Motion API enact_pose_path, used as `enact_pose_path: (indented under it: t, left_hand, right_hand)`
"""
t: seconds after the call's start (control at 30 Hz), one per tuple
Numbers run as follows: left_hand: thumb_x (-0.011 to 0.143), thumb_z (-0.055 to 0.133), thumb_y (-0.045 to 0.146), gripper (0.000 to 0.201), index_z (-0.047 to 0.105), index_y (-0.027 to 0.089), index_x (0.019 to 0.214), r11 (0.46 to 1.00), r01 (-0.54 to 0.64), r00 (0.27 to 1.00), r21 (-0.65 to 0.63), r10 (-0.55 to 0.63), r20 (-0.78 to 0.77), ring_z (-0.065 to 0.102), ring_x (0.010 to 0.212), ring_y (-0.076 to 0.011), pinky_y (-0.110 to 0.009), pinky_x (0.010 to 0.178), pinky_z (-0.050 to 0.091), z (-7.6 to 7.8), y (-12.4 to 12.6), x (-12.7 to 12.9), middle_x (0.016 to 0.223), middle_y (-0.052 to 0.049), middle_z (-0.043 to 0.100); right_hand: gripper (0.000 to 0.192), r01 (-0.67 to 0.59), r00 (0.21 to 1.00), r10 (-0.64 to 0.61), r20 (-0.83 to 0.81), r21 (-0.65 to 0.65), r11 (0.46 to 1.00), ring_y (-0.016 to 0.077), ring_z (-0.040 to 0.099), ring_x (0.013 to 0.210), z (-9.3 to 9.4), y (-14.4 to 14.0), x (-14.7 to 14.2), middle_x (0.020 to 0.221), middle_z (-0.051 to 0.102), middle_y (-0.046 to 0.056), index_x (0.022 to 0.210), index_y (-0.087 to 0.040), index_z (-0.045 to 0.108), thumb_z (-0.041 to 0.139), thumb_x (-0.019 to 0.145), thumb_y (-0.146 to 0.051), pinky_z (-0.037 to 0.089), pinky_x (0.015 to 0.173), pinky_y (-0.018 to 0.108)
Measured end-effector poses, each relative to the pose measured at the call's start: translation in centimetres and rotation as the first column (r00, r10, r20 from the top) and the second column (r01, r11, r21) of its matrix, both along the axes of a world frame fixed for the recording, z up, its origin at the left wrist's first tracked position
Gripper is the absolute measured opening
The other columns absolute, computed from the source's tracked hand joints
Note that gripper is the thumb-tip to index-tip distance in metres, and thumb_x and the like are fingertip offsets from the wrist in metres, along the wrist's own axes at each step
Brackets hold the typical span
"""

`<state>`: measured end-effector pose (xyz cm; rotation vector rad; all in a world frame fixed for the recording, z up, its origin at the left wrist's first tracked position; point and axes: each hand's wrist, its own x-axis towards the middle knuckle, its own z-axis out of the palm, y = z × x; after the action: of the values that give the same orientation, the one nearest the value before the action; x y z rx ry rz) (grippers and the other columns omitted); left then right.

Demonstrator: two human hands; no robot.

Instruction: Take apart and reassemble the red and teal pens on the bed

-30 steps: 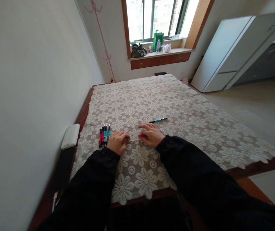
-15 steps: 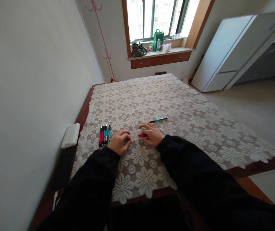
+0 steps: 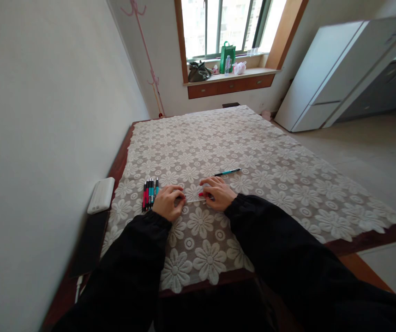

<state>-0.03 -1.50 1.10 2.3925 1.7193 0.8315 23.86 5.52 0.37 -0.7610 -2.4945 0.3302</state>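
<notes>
My left hand pinches one end of a thin white pen refill between thumb and forefinger. A small dark tip shows at those fingertips. The refill runs across to my right hand, whose fingers are closed round a pen with a red part showing; most of it is hidden by the fingers. Whether the refill sits inside the red piece or beside it, I cannot tell. Several red and teal pens lie side by side just left of my left hand. Beyond my right hand lies a teal and black pen.
A flower-lace tablecloth covers the table. Along the left edge are a white power bank and a black flat object with a white cable. The wall runs close on the left.
My left hand has moved slightly to the left, away from the right hand, and a little more of the white refill shows between them. The right hand stays nearly in place.
</notes>
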Motion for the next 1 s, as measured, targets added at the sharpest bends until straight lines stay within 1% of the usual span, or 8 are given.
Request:
enact_pose_path:
  t: [0.3, 0.47, 0.63, 0.73, 0.83, 0.93, 1.0]
  left_hand:
    - [0.082, 0.066, 0.026, 0.006, 0.071, 0.023, 0.082, 1.0, 0.0, 0.998, -0.031, 0.002, 0.061, 0.061, 0.106, -0.0232, -0.043, 0.098, 0.047, -0.3, 0.1, 0.1, 0.106, -0.004, 0.07]
    - [0.082, 0.066, 0.028, 0.007, 0.071, 0.023, 0.08, 0.999, 0.007, 0.999, -0.044, -0.005, 0.052, 0.061, 0.107, -0.0231, -0.042, 0.098, 0.047, -0.4, 0.1, 0.1, 0.106, -0.003, 0.07]
    - [0.082, 0.066, 0.029, 0.007, 0.07, 0.024, 0.084, 0.999, 0.021, 0.998, -0.045, -0.019, 0.055, 0.06, 0.107, -0.0231, -0.042, 0.099, 0.047, -0.4, 0.1, 0.1, 0.106, -0.004, 0.07]
    - [0.083, 0.064, 0.027, 0.007, 0.069, 0.023, 0.085, 0.999, 0.021, 0.997, -0.025, -0.019, 0.08, 0.061, 0.108, -0.0226, -0.042, 0.099, 0.047, -0.2, 0.1, 0.2, 0.107, -0.004, 0.069]
    - [0.083, 0.063, 0.025, 0.005, 0.067, 0.023, 0.082, 1.0, 0.022, 0.995, 0.001, -0.022, 0.093, 0.06, 0.109, -0.0223, -0.041, 0.1, 0.046, 0.3, -0.2, 0.4, 0.109, -0.004, 0.068]
    - [0.08, 0.065, 0.022, 0.002, 0.066, 0.023, 0.08, 0.998, 0.055, 0.996, 0.0, -0.055, 0.067, 0.058, 0.113, -0.0231, -0.042, 0.103, 0.045, 0.7, -0.5, 0.6, 0.113, -0.004, 0.067]
    - [0.078, 0.065, 0.02, 0.004, 0.066, 0.023, 0.08, 0.996, 0.088, 0.995, -0.007, -0.087, 0.044, 0.055, 0.116, -0.0239, -0.043, 0.104, 0.044, 0.8, -0.6, 0.7, 0.115, -0.003, 0.067]
  right_hand:
    - [0.01, -0.038, 0.999, 0.037, -0.019, -0.004, 0.999, 0.0251, 0.053, 0.113, 0.2, 0.0, 0.0, 0.121, 0.063, 0.006, 0.079, -0.021, 0.066, 0.062, 0.075, -0.014, 0.035, 0.104, 0.046]
    - [0.007, -0.071, 0.997, 0.07, -0.024, -0.024, 0.997, 0.0253, 0.052, 0.115, 0.0, 0.1, 0.0, 0.121, 0.062, 0.005, 0.078, -0.021, 0.065, 0.063, 0.076, -0.015, 0.035, 0.104, 0.046]
    - [0.007, -0.086, 0.996, 0.085, -0.028, -0.03, 0.996, 0.0255, 0.052, 0.114, 0.1, 0.0, 0.0, 0.121, 0.061, 0.005, 0.079, -0.022, 0.063, 0.063, 0.075, -0.016, 0.035, 0.104, 0.046]
    - [0.011, -0.113, 0.992, 0.111, -0.052, -0.034, 0.993, 0.0251, 0.053, 0.114, 0.4, -0.1, 0.0, 0.122, 0.061, 0.006, 0.082, -0.022, 0.062, 0.062, 0.076, -0.014, 0.036, 0.103, 0.046]
    - [0.012, -0.175, 0.983, 0.173, -0.057, -0.029, 0.984, 0.0253, 0.051, 0.118, 0.6, -0.2, 0.0, 0.124, 0.061, 0.006, 0.081, -0.022, 0.062, 0.061, 0.074, -0.012, 0.036, 0.104, 0.045]
    - [0.012, -0.221, 0.975, 0.221, -0.037, -0.018, 0.975, 0.026, 0.049, 0.121, 0.7, -0.3, 0.0, 0.126, 0.06, 0.005, 0.081, -0.022, 0.062, 0.062, 0.073, -0.013, 0.034, 0.106, 0.046]
    - [0.012, -0.227, 0.974, 0.227, -0.026, -0.013, 0.974, 0.0261, 0.048, 0.123, 0.6, -0.3, 0.1, 0.127, 0.059, 0.005, 0.081, -0.022, 0.062, 0.063, 0.073, -0.013, 0.034, 0.107, 0.047]
